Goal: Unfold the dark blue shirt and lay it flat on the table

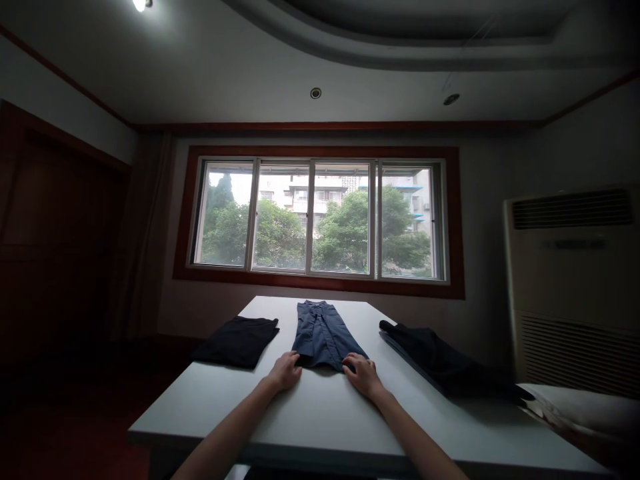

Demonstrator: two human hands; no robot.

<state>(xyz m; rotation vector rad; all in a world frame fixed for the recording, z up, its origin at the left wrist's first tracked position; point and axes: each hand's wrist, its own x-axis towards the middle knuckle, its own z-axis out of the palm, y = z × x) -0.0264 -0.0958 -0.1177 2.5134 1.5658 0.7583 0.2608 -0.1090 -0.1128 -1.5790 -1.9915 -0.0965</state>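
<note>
Head view has us looking down a long white rectangular table (320, 417). In the middle of it we've got a pair of blue denim jeans (320, 332), folded lengthwise into a narrow strip, with what looks like the waistband at the far end near the window (320, 217). The left hand (286, 371) sits on the near left corner of the jeans and the right hand (364, 375) on the near right corner. They're apart, one per corner, which we'd guess is to keep that edge square and flat. Fingers curl onto the cloth, but we honestly can't tell if they're pinching it or just pressing down. A folded black fabric garment (237, 341) lies off to the left, and a looser dark navy garment (443, 365) runs along the right side. Both are well clear of the jeans, probably so nothing bunches together. A tall white air conditioner cabinet (573, 287) stands on the right.
</note>
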